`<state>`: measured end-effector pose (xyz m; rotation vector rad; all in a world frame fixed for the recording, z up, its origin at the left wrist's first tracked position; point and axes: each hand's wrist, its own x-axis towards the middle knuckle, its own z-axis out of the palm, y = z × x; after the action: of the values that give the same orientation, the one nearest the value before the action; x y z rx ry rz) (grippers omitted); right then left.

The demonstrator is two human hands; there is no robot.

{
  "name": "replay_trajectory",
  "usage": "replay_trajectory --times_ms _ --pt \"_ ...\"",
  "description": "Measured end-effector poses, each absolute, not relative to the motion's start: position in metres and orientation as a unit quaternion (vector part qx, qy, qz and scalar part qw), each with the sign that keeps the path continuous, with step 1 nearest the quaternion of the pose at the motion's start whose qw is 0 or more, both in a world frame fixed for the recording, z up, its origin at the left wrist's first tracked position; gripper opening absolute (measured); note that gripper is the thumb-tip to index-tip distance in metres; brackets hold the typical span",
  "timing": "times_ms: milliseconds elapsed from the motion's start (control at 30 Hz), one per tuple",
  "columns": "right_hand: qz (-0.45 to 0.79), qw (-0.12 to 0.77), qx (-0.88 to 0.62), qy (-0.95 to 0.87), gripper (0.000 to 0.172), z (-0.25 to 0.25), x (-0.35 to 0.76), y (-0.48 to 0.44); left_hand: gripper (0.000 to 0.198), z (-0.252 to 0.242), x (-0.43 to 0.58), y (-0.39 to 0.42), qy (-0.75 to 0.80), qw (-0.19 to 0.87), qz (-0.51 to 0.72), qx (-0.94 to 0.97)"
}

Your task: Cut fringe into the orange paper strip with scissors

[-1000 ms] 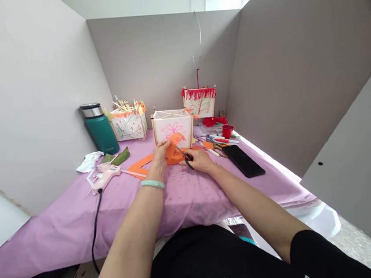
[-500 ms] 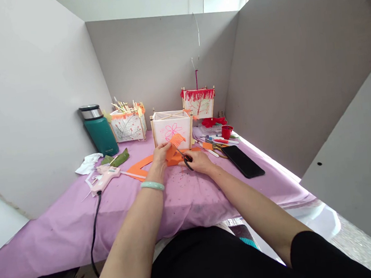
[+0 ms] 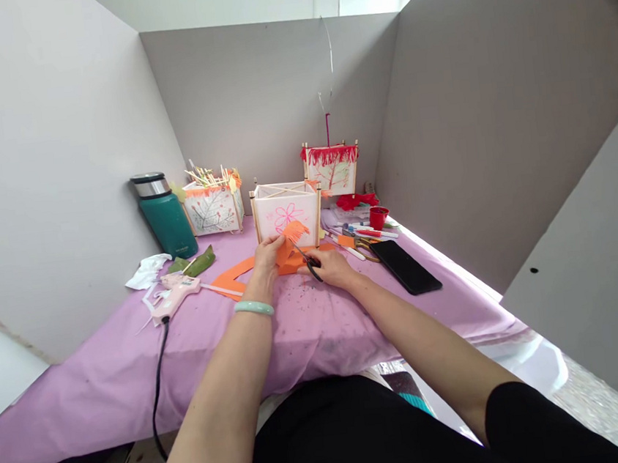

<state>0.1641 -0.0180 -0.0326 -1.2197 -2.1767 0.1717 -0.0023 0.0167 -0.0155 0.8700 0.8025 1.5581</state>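
Note:
My left hand [image 3: 269, 256] pinches a piece of orange paper [image 3: 294, 231] whose upper edge is cut into a fringe. In my right hand [image 3: 332, 266] is a pair of scissors [image 3: 312, 264] with dark handles, its blades pointing up and left against the paper. Orange paper strips [image 3: 231, 278] lie on the cloth under and left of my hands. Just behind the fringe stands a white paper lantern [image 3: 276, 209] with a stick frame and a pink flower drawn on it.
On the left are a green bottle [image 3: 167, 220], a pink glue gun [image 3: 175, 297] with its cord, and a lantern full of sticks [image 3: 212, 208]. A red-fringed lantern [image 3: 333, 170] hangs behind. To the right lie a phone [image 3: 405, 267], gold-handled scissors [image 3: 367, 249] and a red cup [image 3: 378, 217].
The scissors' handles look a little closer together than before. Both hands stay in nearly the same place, and the view has shifted very slightly.

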Motion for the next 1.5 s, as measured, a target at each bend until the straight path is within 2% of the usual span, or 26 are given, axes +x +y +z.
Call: replay_trajectory --times_ms 700,1500 --pt "0.049 0.304 -0.473 -0.825 0.035 -0.034 0.164 -0.016 0.008 -0.009 -0.002 0.008 0.361 0.563 0.647 0.367" --pt "0.047 0.289 -0.491 -0.82 0.036 -0.033 0.164 -0.017 0.011 -0.009 0.0 0.009 0.396 0.526 0.654 0.373"
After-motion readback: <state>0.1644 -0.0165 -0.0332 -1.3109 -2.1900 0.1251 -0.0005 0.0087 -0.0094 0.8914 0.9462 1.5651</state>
